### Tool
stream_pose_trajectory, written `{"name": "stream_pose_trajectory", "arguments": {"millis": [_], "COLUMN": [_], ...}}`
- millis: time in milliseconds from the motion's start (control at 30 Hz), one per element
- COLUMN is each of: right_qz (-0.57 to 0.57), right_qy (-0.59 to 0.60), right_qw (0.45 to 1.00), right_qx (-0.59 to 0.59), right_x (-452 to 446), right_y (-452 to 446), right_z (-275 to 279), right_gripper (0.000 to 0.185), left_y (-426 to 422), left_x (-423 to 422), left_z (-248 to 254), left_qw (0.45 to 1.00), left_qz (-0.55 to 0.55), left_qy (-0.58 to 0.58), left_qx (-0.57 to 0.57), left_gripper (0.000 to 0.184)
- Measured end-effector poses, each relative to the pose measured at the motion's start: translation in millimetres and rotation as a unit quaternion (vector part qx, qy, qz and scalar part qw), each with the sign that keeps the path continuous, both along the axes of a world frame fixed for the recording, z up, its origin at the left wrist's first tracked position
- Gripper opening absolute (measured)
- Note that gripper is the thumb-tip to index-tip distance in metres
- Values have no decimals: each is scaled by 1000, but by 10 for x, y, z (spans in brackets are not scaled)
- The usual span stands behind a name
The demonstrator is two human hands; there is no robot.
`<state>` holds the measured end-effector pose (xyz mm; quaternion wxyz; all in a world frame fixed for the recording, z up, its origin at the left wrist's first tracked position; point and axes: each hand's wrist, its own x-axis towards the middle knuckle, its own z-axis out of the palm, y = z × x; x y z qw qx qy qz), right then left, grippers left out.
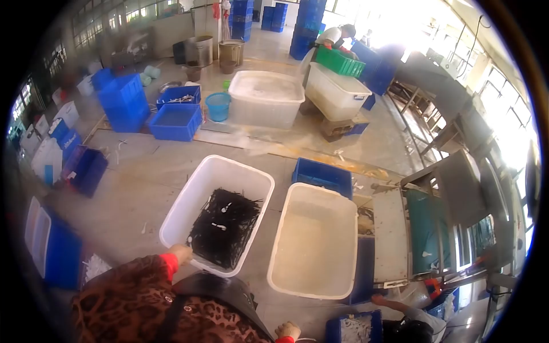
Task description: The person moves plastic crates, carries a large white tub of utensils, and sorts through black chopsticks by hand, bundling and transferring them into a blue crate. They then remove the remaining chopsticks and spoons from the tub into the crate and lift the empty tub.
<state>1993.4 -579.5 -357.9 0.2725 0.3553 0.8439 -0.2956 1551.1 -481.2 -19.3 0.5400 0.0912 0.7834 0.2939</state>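
Note:
My left hand (180, 254) is closed on the near left corner of a white plastic tub (177, 206), at its rim. Many thin black strips (223, 228) lie in a heap in that tub, with a few small white pieces on top. Low in the view, by the blue crate of pale pieces (359, 330), my right hand (287, 330) has its fingers curled. Whether anything is inside it is hidden. Beside the first tub stands a second white tub (314, 240) holding cloudy liquid.
A blue crate (323, 176) sits behind the second tub. Farther back are a large white tub (266, 100), a light blue bucket (218, 107) and blue crates (123, 103). One person (337, 37) handles a green crate (340, 62); another person's arm (394, 303) reaches in at lower right.

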Motion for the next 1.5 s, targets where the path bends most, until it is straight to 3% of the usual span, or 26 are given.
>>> {"name": "stream_pose_trajectory", "arguments": {"millis": [67,200,300,433,633,733,800,867,1000,1100,1233,1367,1433,1467,1500], "right_qz": [55,-115,-209,-296,-379,-411,-406,-376,-325,-280,-207,-153,-244,-397,-433], "right_qy": [-122,-95,-77,-67,-64,-58,-38,-15,-28,-68,-107,-128,-106,-67,-62], "right_qw": [990,987,971,948,918,907,912,927,943,954,968,974,959,912,896], "right_qx": [53,-52,-83,-95,-100,-77,-39,9,64,84,93,107,95,79,70], "right_x": [100,132,40,-4,-161,-635,-899,-1017,-1230,-1351,-1413,-1387,-1339,-1305,-1294], "right_y": [-260,-470,-504,-517,-348,-4,211,413,826,1099,1231,1392,1497,1520,1553], "right_z": [-328,-124,132,401,752,998,1239,1573,2175,2366,2505,2486,2250,2019,1968], "right_gripper": [18,17,17,17,16,16,16,16,17,17,17,18,18,11,10], "left_y": [80,47,-4,185,522,894,974,868,945,919,726,617,569,550,532], "left_x": [45,123,22,224,28,-439,-686,-604,-343,-489,-719,-576,-525,-491,-456], "left_z": [4,39,-273,-53,-345,-439,-715,-829,-694,-873,-996,-838,-809,-789,-768], "left_qw": [998,989,959,980,982,975,963,950,981,979,944,976,978,979,980], "left_qz": [26,50,39,-1,-116,-28,-24,-43,-80,-69,-34,33,64,78,92], "left_qy": [-54,-139,-276,-189,-129,-179,-259,-298,-170,-169,-325,-189,-183,-176,-169], "left_qx": [-13,-19,56,-70,-80,-129,-66,-80,-45,-89,-44,-104,-76,-67,-58], "left_gripper": [26,20,16,16,13,19,19,19,20,20,17,14,13,14,14]}}
